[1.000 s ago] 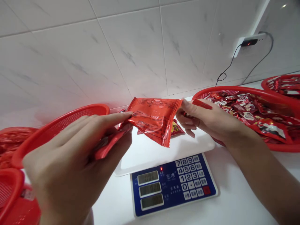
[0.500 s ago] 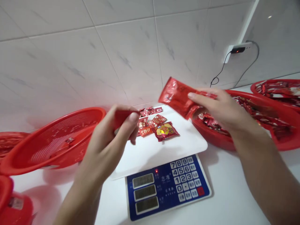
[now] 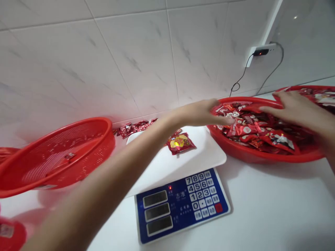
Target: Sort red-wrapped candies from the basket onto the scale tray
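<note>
My left hand point(image 3: 202, 113) reaches across the scale to the left side of a red plastic basket point(image 3: 251, 157), its thumb stretched out over the wrapped snack packets point(image 3: 246, 129). No packet shows in its grasp, though some fingers are hidden. My right hand point(image 3: 295, 106), slightly blurred, is spread over the basket's far right part with thumb and fingers apart. Beneath my left forearm stands a scale with a white tray point(image 3: 204, 153) and a blue keypad panel point(image 3: 183, 205). A red and yellow snack packet point(image 3: 181, 143) lies on the tray; other packets behind it are mostly covered by the arm.
Another red basket point(image 3: 300, 89) of packets stands at the far right. A tilted red basket point(image 3: 104, 139) is on the left, holding a small packet. Loose packets point(image 3: 133, 128) lie along the tiled wall. A power strip point(image 3: 259, 52) with a black cable is mounted there.
Both hands have moved right, from above the scale to the right basket. The red packet that was in my right hand no longer shows in it. The view has shifted slightly.
</note>
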`<state>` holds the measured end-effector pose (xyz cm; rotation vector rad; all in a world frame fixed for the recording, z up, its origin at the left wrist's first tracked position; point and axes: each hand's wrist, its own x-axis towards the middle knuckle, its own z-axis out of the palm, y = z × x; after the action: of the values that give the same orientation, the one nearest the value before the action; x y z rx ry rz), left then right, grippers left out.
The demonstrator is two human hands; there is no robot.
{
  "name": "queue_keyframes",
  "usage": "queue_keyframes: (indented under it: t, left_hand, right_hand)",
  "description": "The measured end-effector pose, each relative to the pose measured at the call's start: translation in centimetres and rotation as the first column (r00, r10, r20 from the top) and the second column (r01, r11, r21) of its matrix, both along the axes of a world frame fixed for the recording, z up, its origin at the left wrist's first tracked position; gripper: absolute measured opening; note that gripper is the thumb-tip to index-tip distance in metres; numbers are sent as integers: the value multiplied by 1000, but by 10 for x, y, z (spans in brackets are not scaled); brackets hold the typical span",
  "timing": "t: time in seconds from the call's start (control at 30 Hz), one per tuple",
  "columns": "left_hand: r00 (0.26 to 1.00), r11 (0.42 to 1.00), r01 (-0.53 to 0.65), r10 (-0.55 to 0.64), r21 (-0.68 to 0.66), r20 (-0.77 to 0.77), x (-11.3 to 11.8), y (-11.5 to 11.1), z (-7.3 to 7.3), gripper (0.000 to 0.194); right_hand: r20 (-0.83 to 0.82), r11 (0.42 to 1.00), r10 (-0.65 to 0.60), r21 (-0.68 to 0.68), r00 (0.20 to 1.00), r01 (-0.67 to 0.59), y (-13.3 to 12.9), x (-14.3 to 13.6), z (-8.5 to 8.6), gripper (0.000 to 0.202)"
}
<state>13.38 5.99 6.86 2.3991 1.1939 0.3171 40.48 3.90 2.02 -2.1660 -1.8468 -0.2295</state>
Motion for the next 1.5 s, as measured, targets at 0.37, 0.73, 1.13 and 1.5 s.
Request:
queue_keyframes:
  t: [0.37,0.73,1.13,1.5]
  left_hand:
    - [926,947,-322,309,-24,-219,-89,-23,-79,86]
    - [925,926,-373,376,49,-61,-109,-51,-88,80]
    - [924,924,-379,375,51,70,-114,-84,-85,61]
    - [912,910,-410,408,62,40,-112,-92,-94,55]
  right_hand:
    - [-213,937,350,93,912,-338,-29,-61,-19,51]
    - [-276,778,626,153,729,-610,-35,-101,-37,43]
    - [-394,739,650,131,649,-660,-8,-113,2,46]
    - [-328,790,586,30,741,-612,-10,-100,6,57]
